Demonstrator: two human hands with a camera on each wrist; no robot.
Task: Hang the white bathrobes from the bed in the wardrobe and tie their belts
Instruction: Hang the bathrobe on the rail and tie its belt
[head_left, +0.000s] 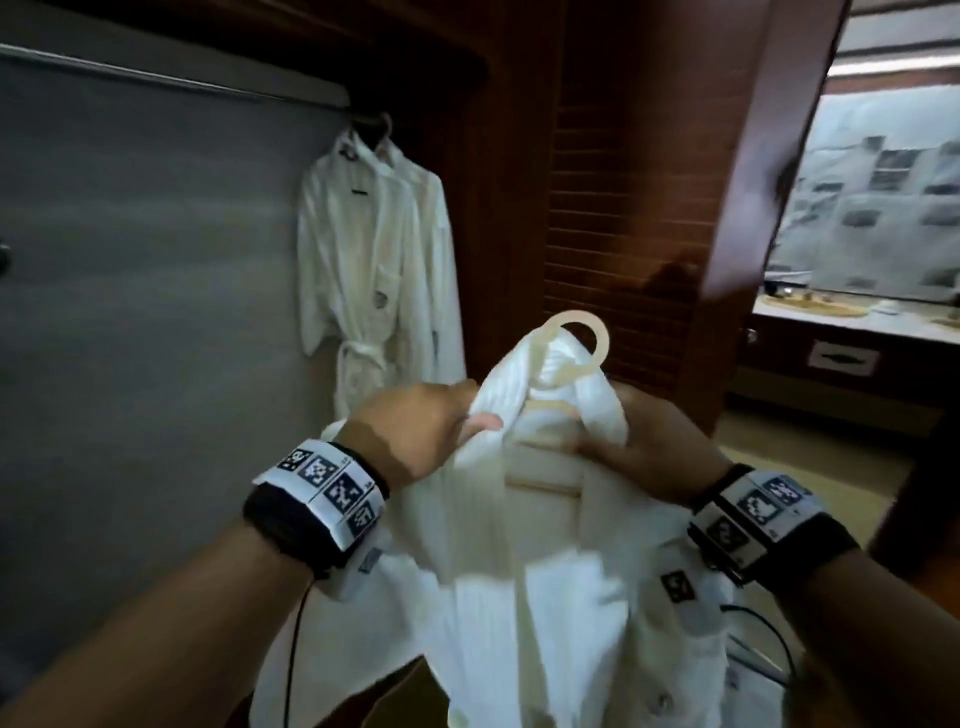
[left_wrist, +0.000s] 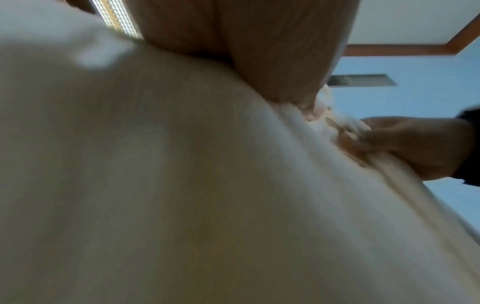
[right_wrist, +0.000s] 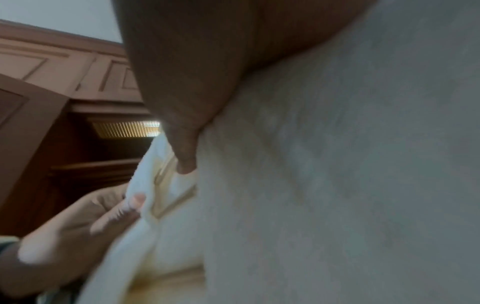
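Note:
I hold a white bathrobe (head_left: 519, 561) in front of the open wardrobe, its collar draped over a pale hanger (head_left: 576, 338) whose round hook sticks up above the cloth. My left hand (head_left: 441, 421) pinches the left side of the collar. On the right side my right hand (head_left: 639, 441) grips the collar fold. A second white bathrobe (head_left: 374, 260) hangs from the wardrobe rail (head_left: 171, 78) at its right end, belt tied at the waist. Robe cloth (left_wrist: 182, 185) fills both wrist views; the right wrist view shows my thumb pressed into the robe (right_wrist: 337, 185).
The wardrobe's grey back panel (head_left: 156, 234) spans the left, with rail length free to the left of the hung robe. A brown louvred door (head_left: 623, 208) stands open to the right. Beyond it are a counter (head_left: 852, 322) with drawers and a window.

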